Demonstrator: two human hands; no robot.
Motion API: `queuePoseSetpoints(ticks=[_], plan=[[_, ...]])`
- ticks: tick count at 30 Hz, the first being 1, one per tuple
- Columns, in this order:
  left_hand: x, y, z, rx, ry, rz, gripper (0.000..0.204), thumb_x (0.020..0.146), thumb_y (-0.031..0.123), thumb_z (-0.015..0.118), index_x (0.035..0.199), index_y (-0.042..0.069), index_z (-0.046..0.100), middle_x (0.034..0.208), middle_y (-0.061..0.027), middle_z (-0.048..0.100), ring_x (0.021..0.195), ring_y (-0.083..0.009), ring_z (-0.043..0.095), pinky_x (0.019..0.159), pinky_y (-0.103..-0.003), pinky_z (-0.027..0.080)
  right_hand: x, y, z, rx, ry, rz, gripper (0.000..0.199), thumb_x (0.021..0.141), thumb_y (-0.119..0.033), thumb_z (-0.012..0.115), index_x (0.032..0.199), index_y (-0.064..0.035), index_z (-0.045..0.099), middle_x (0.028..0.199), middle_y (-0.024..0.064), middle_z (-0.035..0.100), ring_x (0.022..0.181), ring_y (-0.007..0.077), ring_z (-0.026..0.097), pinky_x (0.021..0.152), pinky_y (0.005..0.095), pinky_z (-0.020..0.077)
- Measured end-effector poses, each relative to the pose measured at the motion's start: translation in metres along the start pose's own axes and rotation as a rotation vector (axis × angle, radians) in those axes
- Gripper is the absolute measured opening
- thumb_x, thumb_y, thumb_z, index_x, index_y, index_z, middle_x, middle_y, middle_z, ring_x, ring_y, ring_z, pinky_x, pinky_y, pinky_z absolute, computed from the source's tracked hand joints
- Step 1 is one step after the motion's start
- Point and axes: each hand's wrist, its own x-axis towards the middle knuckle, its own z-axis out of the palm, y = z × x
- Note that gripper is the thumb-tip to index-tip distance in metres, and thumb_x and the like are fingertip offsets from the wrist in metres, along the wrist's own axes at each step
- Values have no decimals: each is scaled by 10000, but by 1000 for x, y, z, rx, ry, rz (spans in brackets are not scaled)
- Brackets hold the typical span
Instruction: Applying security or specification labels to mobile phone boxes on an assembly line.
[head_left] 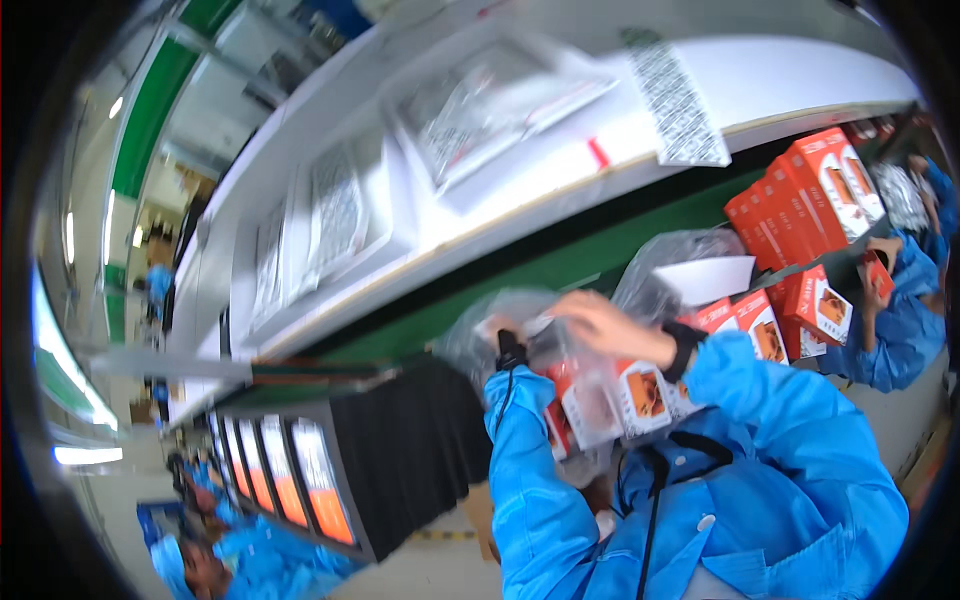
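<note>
A clear plastic bag (pixel 595 405) holding red-and-white boxes lies in front of my chest. My left hand (pixel 499 328), with a black band at its wrist, is at the bag's far left side; its fingers are blurred and partly behind film, so their grip cannot be made out. Over the bag's upper part, my right hand (pixel 608 326) stretches leftward with its fingers extended and slightly bent. A red-and-white box (pixel 643 392) with a food picture shows through the film below my right wrist. Another clear bag (pixel 655 265) bulges beyond that wrist.
Stacked red boxes (pixel 800 205) stand to the right, near a co-worker's blue sleeve (pixel 905 300). A white shelf (pixel 450 215) with trays of printed sheets (pixel 490 105) runs along the far side. Left of me are a black cloth (pixel 410 450) and panels with orange-and-white faces (pixel 320 480).
</note>
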Motion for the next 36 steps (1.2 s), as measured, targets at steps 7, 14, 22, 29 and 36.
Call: queuePoseSetpoints(ticks=[7, 14, 22, 29, 36], plan=[[12, -38, -6, -92, -248, -169, 263, 842, 228, 504, 901, 21, 654, 876, -183, 652, 836, -368, 605, 735, -447, 467, -27, -85, -182, -455, 559, 9, 426, 738, -59, 649, 1152, -71, 553, 1177, 132, 492, 1126, 328, 437, 983, 411, 351], [-62, 34, 35, -593, -225, -528, 406, 957, 341, 401, 989, 2, 624, 911, -213, 638, 797, -386, 616, 729, -488, 453, 15, -45, -221, -751, 620, 48, 422, 742, -121, 685, 1154, -188, 621, 1336, 149, 399, 1194, 349, 343, 1005, 428, 320], [-16, 179, -40, -582, -127, -398, 268, 828, 179, 549, 890, -81, 554, 889, -291, 595, 869, -444, 572, 752, -511, 450, 13, -33, -233, -851, 654, -29, 302, 768, -177, 688, 1067, -163, 651, 1112, 26, 570, 1091, 278, 469, 920, 408, 358], [54, 104, 41, -622, 102, -490, 367, 745, 231, 643, 957, -65, 597, 890, -281, 638, 862, -447, 613, 746, -480, 485, 16, -41, -237, -798, 680, -150, 260, 707, -10, 631, 930, -129, 690, 943, 9, 625, 955, 248, 535, 845, 376, 423], [3, 115, -36, -891, 140, -424, 430, 907, 328, 537, 1097, -55, 579, 1064, -221, 633, 971, -285, 623, 825, -351, 481, -4, -39, -258, -745, 596, -85, 234, 732, -30, 638, 938, -123, 700, 936, 15, 616, 897, 259, 519, 794, 354, 453]])
